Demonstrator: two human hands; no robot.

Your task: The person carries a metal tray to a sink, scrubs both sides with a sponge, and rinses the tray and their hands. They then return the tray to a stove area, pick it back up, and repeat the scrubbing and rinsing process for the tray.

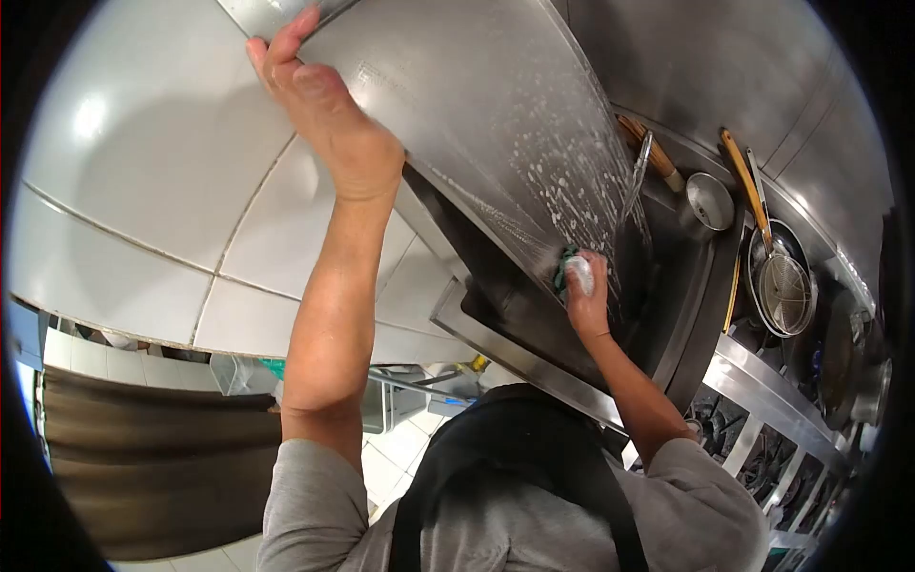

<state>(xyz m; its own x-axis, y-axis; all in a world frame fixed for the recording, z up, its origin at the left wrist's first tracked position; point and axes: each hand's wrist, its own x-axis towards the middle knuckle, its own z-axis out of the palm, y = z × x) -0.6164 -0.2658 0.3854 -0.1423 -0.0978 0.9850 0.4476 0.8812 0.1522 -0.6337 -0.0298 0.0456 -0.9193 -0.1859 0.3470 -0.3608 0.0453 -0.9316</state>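
My left hand (324,114) is raised high, fingers hooked over the upper edge of a large stainless steel panel (477,105). My right hand (591,303) presses a green and white scrub pad (575,272) against the lower part of that panel, where it meets a dark recessed trough (534,315). White soap suds (562,181) streak the steel above the pad. I wear a grey shirt and a black apron.
A thin stream of water (637,176) runs down near the pad. A ladle (710,200) and a wire skimmer (786,286) with wooden handles lie at the right, above stove burners (762,458). White tiles (143,191) fill the left.
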